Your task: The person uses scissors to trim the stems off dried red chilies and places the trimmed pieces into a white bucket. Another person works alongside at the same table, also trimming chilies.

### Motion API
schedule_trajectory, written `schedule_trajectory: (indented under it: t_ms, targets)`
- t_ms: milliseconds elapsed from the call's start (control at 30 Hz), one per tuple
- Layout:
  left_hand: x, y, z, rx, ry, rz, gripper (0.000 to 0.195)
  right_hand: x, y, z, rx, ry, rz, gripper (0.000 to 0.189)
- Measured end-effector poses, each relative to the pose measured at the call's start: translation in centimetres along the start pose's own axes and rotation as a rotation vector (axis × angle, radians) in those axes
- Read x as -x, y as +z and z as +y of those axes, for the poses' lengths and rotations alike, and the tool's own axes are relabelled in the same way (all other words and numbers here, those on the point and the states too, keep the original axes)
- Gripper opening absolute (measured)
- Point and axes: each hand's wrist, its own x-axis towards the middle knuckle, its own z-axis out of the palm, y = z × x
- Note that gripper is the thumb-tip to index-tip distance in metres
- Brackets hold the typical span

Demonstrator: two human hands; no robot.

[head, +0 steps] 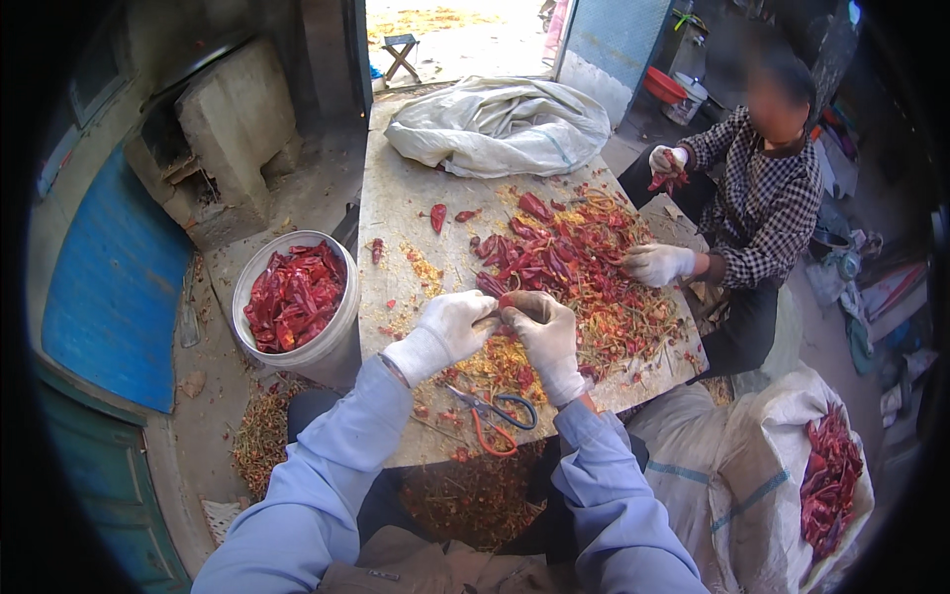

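My left hand (462,329) and my right hand (540,333), both in whitish work gloves, meet over the near part of the table. Their fingertips pinch a small piece of dried red chili pepper (506,301), mostly hidden by the fingers. Just beyond them lies a heap of dried red chilies (545,260), mixed with stems and yellow seeds. A pair of scissors (486,412) with one black and one orange handle rests below my hands at the near edge. On the left, a white plastic bucket (352,297) holds red chili pods (295,297).
A folded white woven sack (497,130) lies on the table's far end. At the right a co-worker in a checked shirt (768,193) handles chilies with gloved hands. An open woven sack (749,453) of chilies stands at the lower right. Stems litter the floor (260,438).
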Motion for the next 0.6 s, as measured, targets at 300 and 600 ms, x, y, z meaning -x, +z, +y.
schedule_trajectory:
  t_ms: [300, 600]
  targets:
    - [0.4, 0.4, -0.6, 0.325, -0.128, 0.000, 0.024, -0.2, -0.1, -0.6, -0.085, 0.093, -0.089, 0.020]
    - [0.2, -0.3, -1.3, 0.268, -0.101, -0.148, 0.025, -0.2, -0.9, -2.4, -0.132, 0.127, -0.189, 0.018]
